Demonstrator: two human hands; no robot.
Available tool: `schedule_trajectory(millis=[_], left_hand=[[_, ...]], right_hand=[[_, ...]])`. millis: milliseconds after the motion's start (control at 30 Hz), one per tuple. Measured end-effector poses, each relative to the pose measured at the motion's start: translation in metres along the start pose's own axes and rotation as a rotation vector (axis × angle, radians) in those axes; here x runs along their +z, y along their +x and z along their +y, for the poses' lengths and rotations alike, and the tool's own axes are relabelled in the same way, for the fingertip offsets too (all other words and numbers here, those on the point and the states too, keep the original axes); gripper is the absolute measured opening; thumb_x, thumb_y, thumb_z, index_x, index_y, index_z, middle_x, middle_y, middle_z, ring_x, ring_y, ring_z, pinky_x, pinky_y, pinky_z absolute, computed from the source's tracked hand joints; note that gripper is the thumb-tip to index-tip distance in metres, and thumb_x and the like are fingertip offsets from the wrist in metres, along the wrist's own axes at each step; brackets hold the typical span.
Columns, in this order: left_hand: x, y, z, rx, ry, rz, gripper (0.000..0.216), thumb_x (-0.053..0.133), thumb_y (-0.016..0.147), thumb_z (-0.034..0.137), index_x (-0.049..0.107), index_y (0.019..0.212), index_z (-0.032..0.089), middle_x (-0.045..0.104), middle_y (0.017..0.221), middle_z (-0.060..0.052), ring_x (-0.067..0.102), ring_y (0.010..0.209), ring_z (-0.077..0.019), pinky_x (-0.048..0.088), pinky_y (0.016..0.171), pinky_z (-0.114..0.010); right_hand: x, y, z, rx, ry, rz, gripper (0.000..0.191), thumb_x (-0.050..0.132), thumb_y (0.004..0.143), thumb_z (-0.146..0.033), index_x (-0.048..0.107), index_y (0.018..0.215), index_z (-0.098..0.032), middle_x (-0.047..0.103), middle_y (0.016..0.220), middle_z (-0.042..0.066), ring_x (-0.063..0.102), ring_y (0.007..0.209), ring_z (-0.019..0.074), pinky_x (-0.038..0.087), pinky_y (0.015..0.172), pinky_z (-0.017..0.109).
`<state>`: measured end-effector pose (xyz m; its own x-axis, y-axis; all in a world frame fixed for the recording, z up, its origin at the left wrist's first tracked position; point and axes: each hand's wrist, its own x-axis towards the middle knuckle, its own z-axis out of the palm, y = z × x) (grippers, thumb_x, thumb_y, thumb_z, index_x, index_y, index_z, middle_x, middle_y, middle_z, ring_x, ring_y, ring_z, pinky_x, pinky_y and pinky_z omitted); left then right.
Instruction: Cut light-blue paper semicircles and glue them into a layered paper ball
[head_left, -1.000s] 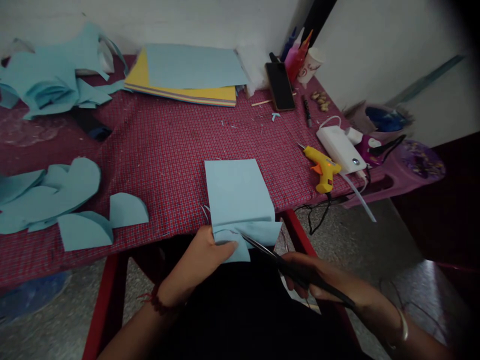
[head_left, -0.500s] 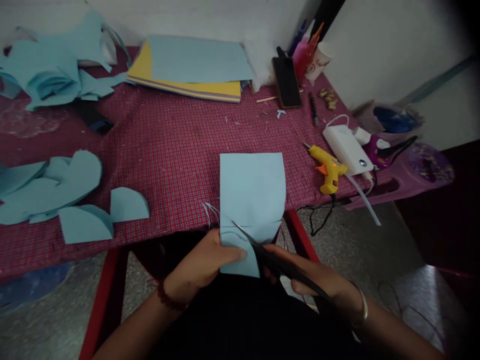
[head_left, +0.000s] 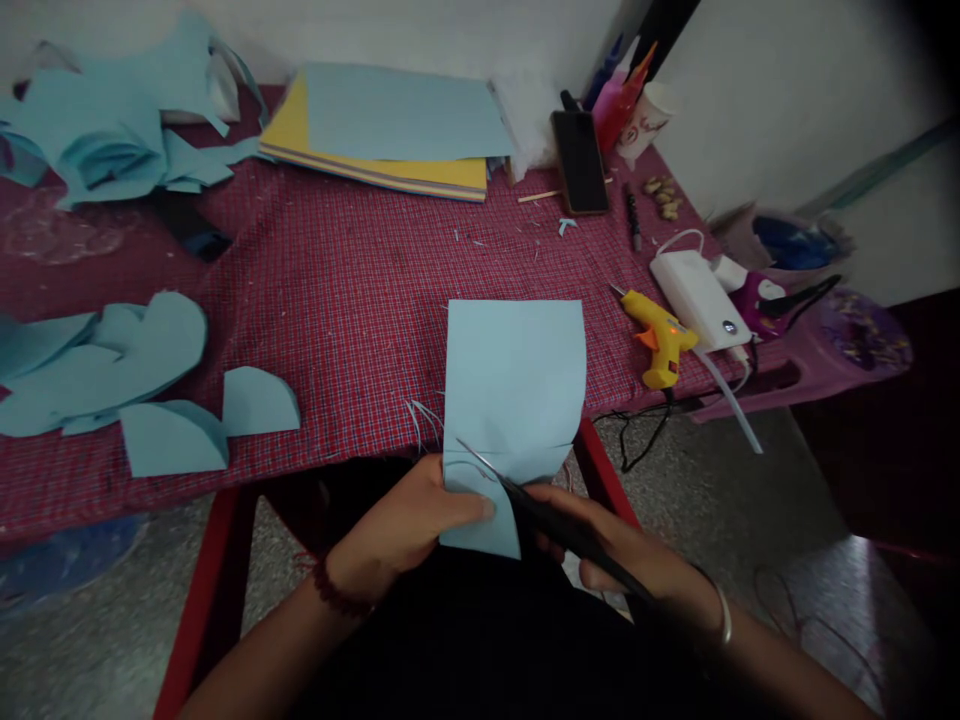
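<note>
A light blue rectangular paper sheet is overhanging the near edge of the red checked counter. The left hand is pinching its near left corner in a clenched grip. The right hand is grasping black-handled scissors, blades lying on the sheet.
</note>
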<state>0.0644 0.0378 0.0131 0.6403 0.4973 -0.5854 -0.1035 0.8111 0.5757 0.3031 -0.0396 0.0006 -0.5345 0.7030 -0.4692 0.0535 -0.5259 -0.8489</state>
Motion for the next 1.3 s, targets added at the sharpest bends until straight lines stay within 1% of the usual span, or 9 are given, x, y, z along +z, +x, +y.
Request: schedule_trajectory(millis=[267,367,467,533,633,700,933,1100,1300], left_hand=[[0.002,0.001,-0.001,0.007,-0.045,-0.03,0.029,0.077,0.055,0.016,0.073,0.083,0.012,0.07,0.071,-0.002,0.06,0.064,-0.0117,0.047,0.061,-0.023],[0.001,0.001,-0.002,0.012,-0.042,-0.022,0.029,0.076,0.054,0.016,0.073,0.082,0.012,0.07,0.071,-0.002,0.059,0.064,-0.0115,0.046,0.062,-0.023],[0.0,0.002,-0.002,0.018,-0.013,0.007,0.026,0.076,0.053,0.016,0.072,0.079,0.012,0.069,0.071,-0.001,0.057,0.061,-0.0099,0.045,0.06,-0.023],[0.0,0.003,-0.001,0.024,0.014,0.013,0.025,0.076,0.053,0.016,0.072,0.077,0.012,0.068,0.07,0.0,0.055,0.06,-0.0097,0.044,0.059,-0.023],[-0.002,0.003,-0.001,0.034,0.024,-0.005,0.026,0.076,0.054,0.017,0.072,0.079,0.012,0.068,0.071,-0.001,0.055,0.061,-0.0105,0.043,0.06,-0.024],[-0.003,0.004,-0.001,0.041,0.02,-0.022,0.027,0.076,0.055,0.018,0.072,0.081,0.013,0.068,0.073,-0.002,0.056,0.063,-0.0112,0.044,0.062,-0.024],[-0.004,0.004,0.003,0.03,0.099,-0.008,0.023,0.075,0.055,0.02,0.069,0.077,0.013,0.063,0.068,0.001,0.051,0.059,-0.0102,0.04,0.058,-0.024],[-0.007,0.002,0.006,0.01,0.167,0.001,0.017,0.074,0.056,0.021,0.064,0.069,0.014,0.058,0.063,0.002,0.045,0.055,-0.0089,0.036,0.054,-0.024],[-0.01,0.001,0.01,-0.01,0.262,-0.004,0.016,0.071,0.057,0.022,0.061,0.066,0.015,0.054,0.061,0.003,0.043,0.054,-0.0091,0.034,0.053,-0.024]], right_hand=[[-0.003,0.0,-0.003,-0.036,-0.13,0.01,0.088,0.078,0.066,-0.058,0.047,0.141,-0.024,0.057,0.109,0.008,0.053,0.09,0.022,0.044,0.078,0.035],[-0.004,0.0,0.0,-0.025,-0.094,0.039,0.086,0.08,0.065,-0.054,0.05,0.139,-0.024,0.058,0.109,0.008,0.054,0.092,0.0229,0.045,0.083,0.038],[-0.004,0.0,0.005,-0.017,-0.033,0.058,0.082,0.082,0.064,-0.05,0.053,0.137,-0.026,0.058,0.117,0.008,0.054,0.101,0.0252,0.043,0.089,0.04],[-0.004,0.001,0.007,-0.005,0.009,0.063,0.079,0.083,0.064,-0.046,0.055,0.135,-0.028,0.059,0.115,0.007,0.054,0.098,0.0235,0.044,0.084,0.038],[-0.003,0.002,0.007,0.022,0.054,0.065,0.076,0.083,0.064,-0.043,0.056,0.134,-0.029,0.059,0.097,0.003,0.051,0.078,0.0164,0.043,0.065,0.03],[-0.003,0.002,0.005,0.021,0.057,0.071,0.073,0.082,0.065,-0.043,0.058,0.133,-0.028,0.057,0.09,0.002,0.047,0.072,0.0142,0.04,0.059,0.027],[-0.007,0.0,-0.003,0.023,-0.012,0.076,0.069,0.08,0.068,-0.043,0.059,0.132,-0.03,0.058,0.092,0.002,0.047,0.075,0.0148,0.041,0.061,0.028],[-0.01,-0.001,-0.007,0.024,-0.09,0.053,0.067,0.078,0.07,-0.045,0.059,0.132,-0.028,0.053,0.077,0.0,0.043,0.065,0.0126,0.036,0.052,0.025],[-0.012,-0.001,-0.01,0.052,-0.103,0.023,0.069,0.077,0.07,-0.049,0.059,0.132,-0.024,0.05,0.074,-0.001,0.04,0.061,0.0104,0.033,0.049,0.024]])
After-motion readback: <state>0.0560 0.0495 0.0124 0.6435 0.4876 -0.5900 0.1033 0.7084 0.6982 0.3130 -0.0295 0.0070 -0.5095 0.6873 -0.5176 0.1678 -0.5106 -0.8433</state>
